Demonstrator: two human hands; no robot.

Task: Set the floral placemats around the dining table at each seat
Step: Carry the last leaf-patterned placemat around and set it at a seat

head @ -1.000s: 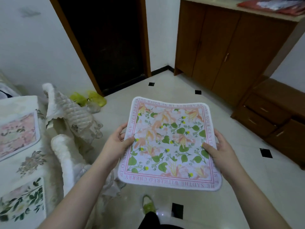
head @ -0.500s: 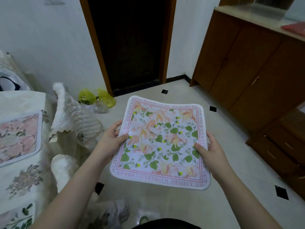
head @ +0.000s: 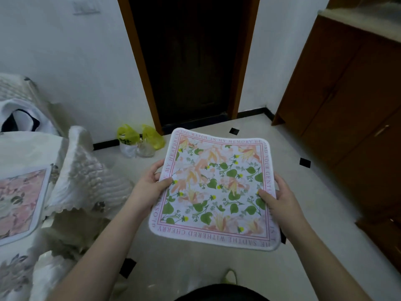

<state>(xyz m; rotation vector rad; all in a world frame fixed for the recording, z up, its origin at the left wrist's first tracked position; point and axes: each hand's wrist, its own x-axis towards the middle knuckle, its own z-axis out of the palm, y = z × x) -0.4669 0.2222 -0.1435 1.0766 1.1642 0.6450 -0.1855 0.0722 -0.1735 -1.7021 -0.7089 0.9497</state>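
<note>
I hold a square floral placemat (head: pixel 217 187) flat in the air over the floor; it has green leaves, peach flowers and a pink lettered border. My left hand (head: pixel 149 185) pinches its left edge, thumb on top. My right hand (head: pixel 280 198) pinches its right edge the same way. At the far left, the dining table (head: pixel 28 148) wears a pale cloth, and a pink floral placemat (head: pixel 19 200) lies on it. Part of another mat (head: pixel 13 272) shows nearer the bottom left corner.
A chair with a quilted white cover (head: pixel 86 183) stands between me and the table. Yellow plastic bags (head: pixel 138 140) sit by a dark doorway (head: pixel 191 61). A brown wooden cabinet (head: pixel 347 94) lines the right side. The tiled floor (head: pixel 303 246) lies ahead.
The view has swung left and upward: the doorway is now centred and the cabinet sits further right. Both hands keep the same hold on the placemat.
</note>
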